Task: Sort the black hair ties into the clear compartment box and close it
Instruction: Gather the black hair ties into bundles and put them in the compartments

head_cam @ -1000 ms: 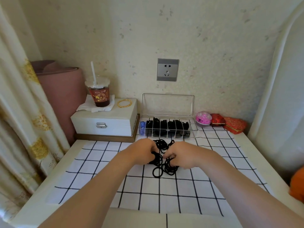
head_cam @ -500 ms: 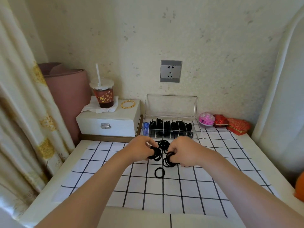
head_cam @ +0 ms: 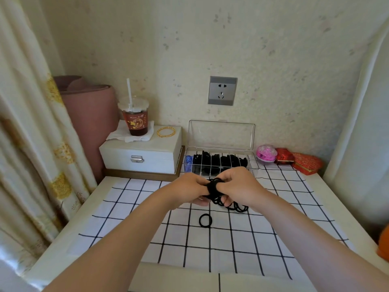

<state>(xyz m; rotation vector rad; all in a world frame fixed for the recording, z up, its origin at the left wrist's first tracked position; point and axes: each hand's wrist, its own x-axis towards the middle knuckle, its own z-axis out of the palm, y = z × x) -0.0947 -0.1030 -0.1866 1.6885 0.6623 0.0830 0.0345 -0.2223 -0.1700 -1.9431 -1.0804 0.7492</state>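
Both hands are held together just in front of the clear compartment box (head_cam: 251,160), raised above the checked cloth (head_cam: 231,245). The left hand (head_cam: 189,189) is closed, its fingers curled round a thick bunch of black hair ties (head_cam: 213,185). The right hand (head_cam: 240,186) is likewise closed, with thumb and fingers pinching the same bunch from the other side. Several loops from the bunch are seen hanging below the right hand, close to the cloth; whether they touch it cannot be told.

One loose hair tie (head_cam: 205,220) is noted lying flat on the cloth, further in front of the box and apart from both hands.

The box is found open, its lid (head_cam: 221,134) standing upright behind it against the wall. Black ties are seen in most of its compartments; a blue item (head_cam: 188,160) is held in the compartment at its left end.

Immediately left of the box a white case (head_cam: 141,153) is placed, on which a drink cup (head_cam: 135,121) with a straw and a gold bangle (head_cam: 166,131) are set. Right of the box a pink round container (head_cam: 266,154) and two red boxes (head_cam: 284,155) are recorded. Above the box a wall socket (head_cam: 222,90) is fitted
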